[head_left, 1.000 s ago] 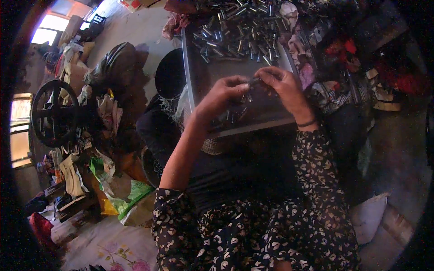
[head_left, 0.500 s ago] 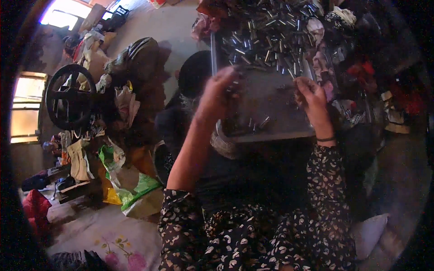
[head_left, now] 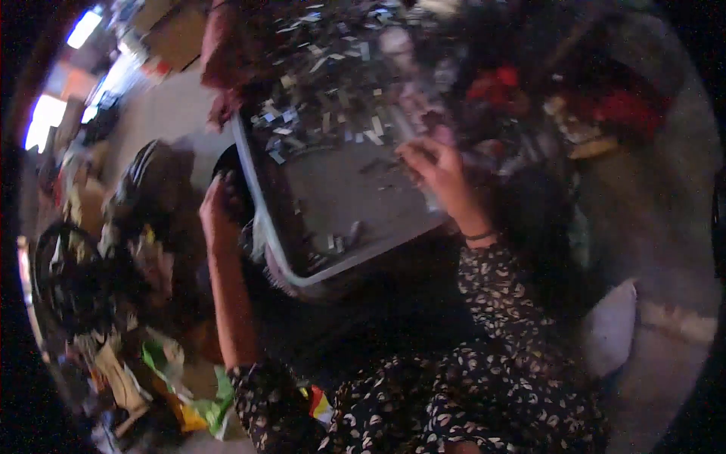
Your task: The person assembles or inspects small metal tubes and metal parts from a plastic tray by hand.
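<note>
A large tray [head_left: 348, 265] with a pale rim lies before me, its far part covered with many small shiny metal tubes [head_left: 325, 83]. A few more metal tubes [head_left: 340, 240] lie near its front edge. Over the tray's right side is my right hand [head_left: 439, 174], its fingertips pinched together; whatever they hold is too blurred to make out. My left hand [head_left: 219, 203] is outside the tray's left rim, beside a dark round container [head_left: 228, 163]. Its fingers are in shadow and smeared, so their grip does not show.
Crumpled cloth [head_left: 219, 106] hangs at the tray's far left corner. More cloth [head_left: 423, 110] lines the right side. A steering wheel [head_left: 68, 268], full sacks and a green-and-yellow bag [head_left: 204, 401] are at the left. A pale cushion-like thing [head_left: 611, 329] lies at the right.
My left hand has gone from over the tray to outside its left rim. The view has swung, so the tray now appears tilted and further left. My right hand stays near the tray's right side.
</note>
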`<act>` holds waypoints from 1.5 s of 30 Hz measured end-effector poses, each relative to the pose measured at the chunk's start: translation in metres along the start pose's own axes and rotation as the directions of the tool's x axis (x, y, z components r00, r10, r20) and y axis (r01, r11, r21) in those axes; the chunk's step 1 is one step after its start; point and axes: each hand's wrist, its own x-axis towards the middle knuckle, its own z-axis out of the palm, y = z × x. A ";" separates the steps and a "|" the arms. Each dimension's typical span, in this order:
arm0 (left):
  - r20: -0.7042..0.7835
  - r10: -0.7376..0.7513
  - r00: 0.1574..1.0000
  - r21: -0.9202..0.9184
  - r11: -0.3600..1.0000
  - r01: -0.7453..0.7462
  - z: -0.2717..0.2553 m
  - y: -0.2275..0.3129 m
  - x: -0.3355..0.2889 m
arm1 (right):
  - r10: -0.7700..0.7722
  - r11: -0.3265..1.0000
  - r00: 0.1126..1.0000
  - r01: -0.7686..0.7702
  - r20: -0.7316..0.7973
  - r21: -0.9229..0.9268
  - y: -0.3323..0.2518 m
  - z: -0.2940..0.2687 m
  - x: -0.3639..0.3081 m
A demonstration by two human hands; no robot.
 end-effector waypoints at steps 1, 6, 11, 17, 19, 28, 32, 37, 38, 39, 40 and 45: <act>0.243 -0.169 0.955 -0.319 0.916 0.243 -0.013 0.012 0.003 | -0.018 0.999 1.000 0.019 0.006 -0.026 -0.003 -0.002 0.001; 0.357 -0.228 0.906 -0.368 0.857 0.361 0.061 0.020 -0.048 | -0.253 0.967 0.943 0.241 -0.216 -0.080 -0.006 -0.037 -0.003; 0.540 -0.359 0.762 -0.237 0.803 0.546 0.120 0.009 -0.089 | -0.549 0.780 0.776 0.343 -0.309 -0.524 -0.030 -0.066 -0.002; 0.627 -0.367 0.687 -0.044 0.864 0.502 0.168 -0.032 -0.096 | -0.605 0.565 0.794 0.368 -0.067 -0.739 -0.001 -0.066 0.024; 0.720 -0.300 0.625 0.081 0.932 0.354 0.186 -0.034 -0.096 | -0.579 0.556 0.815 0.371 -0.027 -0.744 -0.014 -0.061 0.020; 0.653 -0.261 0.711 0.224 0.963 0.148 0.214 -0.048 -0.100 | -0.551 0.519 0.834 0.354 0.012 -0.778 0.001 -0.051 0.018; 0.708 0.172 0.685 0.636 0.264 -0.725 0.212 -0.050 -0.113 | -0.346 0.859 0.914 0.217 -0.213 -0.464 -0.025 -0.041 0.000; 0.717 0.093 0.690 0.694 -0.186 -0.696 0.215 -0.047 -0.135 | -0.228 0.902 0.973 0.205 -0.016 -0.379 -0.048 -0.012 -0.036; 0.714 0.092 0.694 0.697 -0.184 -0.693 0.212 -0.051 -0.134 | -0.297 0.858 0.951 0.305 0.084 -0.413 -0.047 -0.005 -0.043; 0.745 0.146 0.650 0.664 -0.248 -0.705 0.208 -0.052 -0.134 | -0.294 0.859 0.951 0.304 0.089 -0.412 -0.049 0.002 -0.051; 0.770 0.197 0.607 0.636 -0.314 -0.705 0.200 -0.056 -0.132 | -0.383 0.801 0.913 0.405 0.142 -0.440 -0.051 0.013 -0.057; 0.666 -0.029 0.745 0.688 -0.363 -0.628 0.218 -0.058 -0.126 | -0.535 0.604 0.781 0.620 0.322 -0.501 -0.046 0.033 -0.080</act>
